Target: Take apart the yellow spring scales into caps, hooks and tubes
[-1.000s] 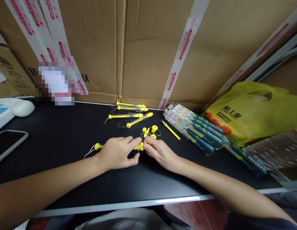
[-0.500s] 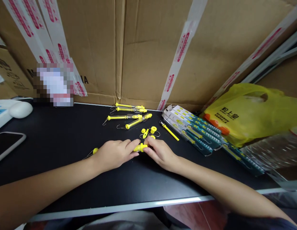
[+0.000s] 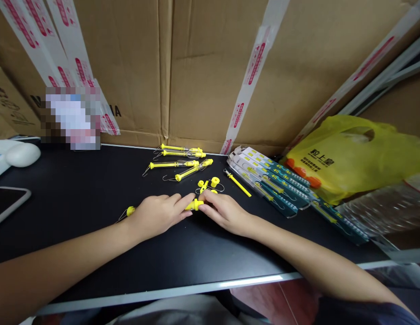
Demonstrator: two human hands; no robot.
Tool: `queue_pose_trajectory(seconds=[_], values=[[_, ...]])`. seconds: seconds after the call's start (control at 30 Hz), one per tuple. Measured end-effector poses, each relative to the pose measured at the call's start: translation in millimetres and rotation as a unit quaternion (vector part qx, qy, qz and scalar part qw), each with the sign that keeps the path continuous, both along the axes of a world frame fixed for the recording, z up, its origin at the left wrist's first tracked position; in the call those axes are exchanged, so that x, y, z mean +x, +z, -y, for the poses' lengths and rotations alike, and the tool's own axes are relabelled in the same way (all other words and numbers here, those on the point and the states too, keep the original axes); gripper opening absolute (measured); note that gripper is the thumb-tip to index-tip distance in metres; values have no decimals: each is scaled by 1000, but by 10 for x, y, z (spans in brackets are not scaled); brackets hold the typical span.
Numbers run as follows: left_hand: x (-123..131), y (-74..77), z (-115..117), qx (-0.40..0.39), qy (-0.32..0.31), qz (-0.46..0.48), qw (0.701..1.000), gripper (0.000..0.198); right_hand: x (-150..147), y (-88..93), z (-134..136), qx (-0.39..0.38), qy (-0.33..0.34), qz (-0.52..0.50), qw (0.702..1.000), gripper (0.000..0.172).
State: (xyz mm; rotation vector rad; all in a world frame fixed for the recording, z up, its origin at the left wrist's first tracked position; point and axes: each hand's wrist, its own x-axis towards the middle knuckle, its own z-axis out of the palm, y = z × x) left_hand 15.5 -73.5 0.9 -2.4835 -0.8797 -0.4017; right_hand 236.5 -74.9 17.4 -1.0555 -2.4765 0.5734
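Note:
My left hand [image 3: 156, 215] lies over a yellow syringe-like tool [image 3: 193, 205] on the black table [image 3: 77, 194], fingers closed along its barrel. The tool's yellow end and wire hook [image 3: 128, 211] stick out to the left of the hand. My right hand [image 3: 223, 210] pinches the tool's right end with its fingertips. Just behind the hands lie small yellow loose parts [image 3: 210, 184].
Several finished yellow tools [image 3: 183, 158] lie near the cardboard boxes [image 3: 196, 67]. A single yellow rod [image 3: 237, 183] and a fan of packaged tools [image 3: 274, 183] lie to the right, beside a yellow plastic bag [image 3: 359, 158]. A phone [image 3: 7, 203] sits at the left edge.
Both hands stay on the same tool. The left hand has slid a little leftward over the barrel, covering more of it, and the view has shifted slightly.

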Motion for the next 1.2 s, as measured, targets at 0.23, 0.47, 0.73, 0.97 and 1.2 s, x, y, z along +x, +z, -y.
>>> queue_pose_trajectory(seconds=[0.23, 0.47, 0.73, 0.97, 1.2], values=[[-11, -17, -2, 2, -1, -8, 1000, 34, 24, 20, -49, -10, 2, 6, 1000, 25], [-14, 1, 9, 21, -9, 4, 1000, 33, 12, 22, -57, -90, 27, -87, 992, 23], [-25, 7, 2, 16, -26, 16, 999, 34, 60, 50, -69, -93, 51, -112, 988, 23], [-31, 7, 20, 22, -25, 18, 999, 33, 42, 88, -48, -9, 56, 13, 998, 23], [-26, 17, 20, 25, -22, 11, 999, 34, 50, 83, -82, 12, 68, -9, 998, 25]])
